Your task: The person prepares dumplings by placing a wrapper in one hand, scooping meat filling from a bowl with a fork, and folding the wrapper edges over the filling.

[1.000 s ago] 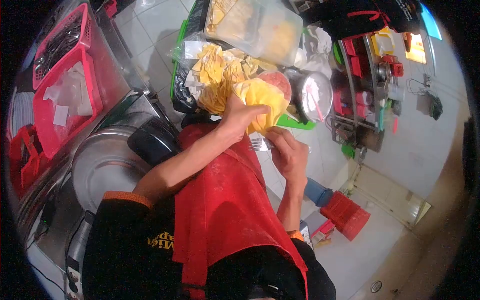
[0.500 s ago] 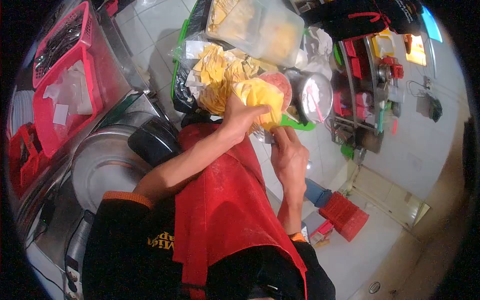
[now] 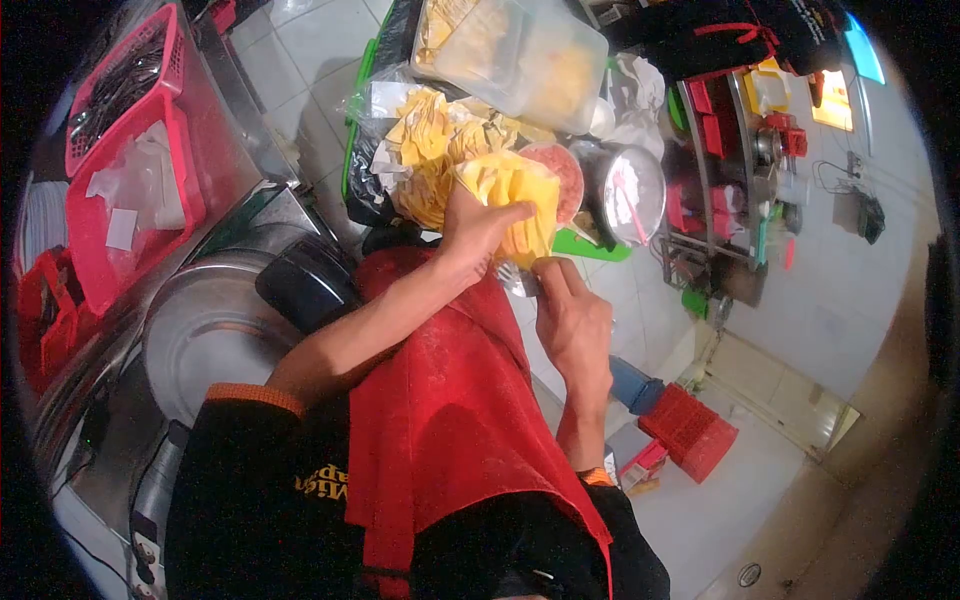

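My left hand (image 3: 468, 232) is wrapped round a stack of thin yellow dumpling wrappers (image 3: 520, 195), its thumb lying across the top. At the stack's lower corner, my right hand (image 3: 575, 325) pinches with thumb and forefinger; how many sheets it grips is hidden. Just behind the stack sits a bowl of pink minced filling (image 3: 566, 178). More yellow wrappers (image 3: 422, 130), crumpled or folded, are heaped on the left beyond my left hand. A metal pot (image 3: 655, 212) holding white paste or powder, with a pink-handled utensil (image 3: 627, 190) in it, stands to the right.
Translucent plastic containers (image 3: 568, 65) stand at the back of the work area. A metal pan lid (image 3: 215, 345) and pink baskets (image 3: 187, 165) are on the left. A red crate (image 3: 690, 430) rests on the floor at right. Another person's dark clothing (image 3: 690, 40) shows at the top.
The wrapper stack in my left hand has tilted and shifted slightly left and down. My right hand has moved a little left, staying at the stack's lower corner.
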{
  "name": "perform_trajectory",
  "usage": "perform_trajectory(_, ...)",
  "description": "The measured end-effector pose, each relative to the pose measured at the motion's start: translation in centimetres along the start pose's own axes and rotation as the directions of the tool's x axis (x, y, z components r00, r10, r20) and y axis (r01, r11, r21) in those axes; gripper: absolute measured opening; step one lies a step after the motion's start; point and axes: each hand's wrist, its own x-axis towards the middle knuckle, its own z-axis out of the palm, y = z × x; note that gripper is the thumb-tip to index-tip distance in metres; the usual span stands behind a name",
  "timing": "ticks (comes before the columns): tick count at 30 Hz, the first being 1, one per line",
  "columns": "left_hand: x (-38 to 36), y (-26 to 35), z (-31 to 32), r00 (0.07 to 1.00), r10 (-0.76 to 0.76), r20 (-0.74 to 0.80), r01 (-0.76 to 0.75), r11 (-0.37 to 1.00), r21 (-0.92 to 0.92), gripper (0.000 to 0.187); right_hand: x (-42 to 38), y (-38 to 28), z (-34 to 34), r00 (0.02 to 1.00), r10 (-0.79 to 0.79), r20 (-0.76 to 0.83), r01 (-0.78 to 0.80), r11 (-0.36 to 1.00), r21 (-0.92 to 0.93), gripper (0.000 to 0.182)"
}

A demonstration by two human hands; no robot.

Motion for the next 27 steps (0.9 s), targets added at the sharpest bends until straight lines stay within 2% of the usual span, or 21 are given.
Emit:
perform_trajectory(9, -0.1, 0.1, 0.2, 1.000, 0.003, -0.007, -0.003, 1.000, -0.004, 0.049, -0.4, 0.0, -0.5, 0.979, 0.205, 0.008, -0.206, 0.979, 0.016, 0.026)
perform_trajectory(13, -0.3, 0.5, 0.4, 1.000, -0.008, -0.013, 0.008, 1.000, -0.010, 0.048, -0.2, 0.5, -0.3, 0.985, 0.170, -0.020, -0.168, 0.983, 0.074, 0.024)
perform_trajectory(15, -0.4, 0.6, 0.6, 1.000, -0.024, 0.002, 0.024, 0.999, -0.034, 0.047, 0.3, 0.6, 0.3, 0.982, 0.154, -0.110, -0.119, 0.955, 0.271, 0.028)
perform_trajectory(16, -0.5, 0.4, 0.5, 1.000, -0.025, 0.001, 0.025, 0.999, -0.034, 0.047, 0.6, 0.4, 0.6, 0.982, 0.154, -0.110, -0.119, 0.955, 0.272, 0.028)
perform_trajectory(18, -0.6, 0.2, 0.4, 0.996, -0.085, 0.036, 0.090, 0.983, -0.163, 0.045, 1.5, -0.5, 1.5, 0.965, 0.190, -0.184, -0.121, 0.936, 0.332, 0.033)
perform_trajectory(22, -0.6, 0.3, 0.3, 0.988, -0.137, 0.067, 0.148, 0.965, -0.218, 0.041, 2.6, -0.1, 3.1, 0.964, 0.102, -0.246, -0.038, 0.967, 0.252, 0.040)
perform_trajectory(25, -0.4, 0.0, 0.1, 0.990, -0.113, 0.080, 0.128, 0.969, -0.213, 0.037, 3.0, 0.8, 4.6, 0.939, 0.123, -0.321, -0.004, 0.938, 0.347, 0.038)
perform_trajectory(27, -0.2, -0.2, 0.3, 0.998, -0.052, 0.036, 0.057, 0.985, -0.163, 0.036, 3.1, 1.0, 4.5, 0.947, 0.118, -0.298, -0.010, 0.940, 0.341, 0.037)
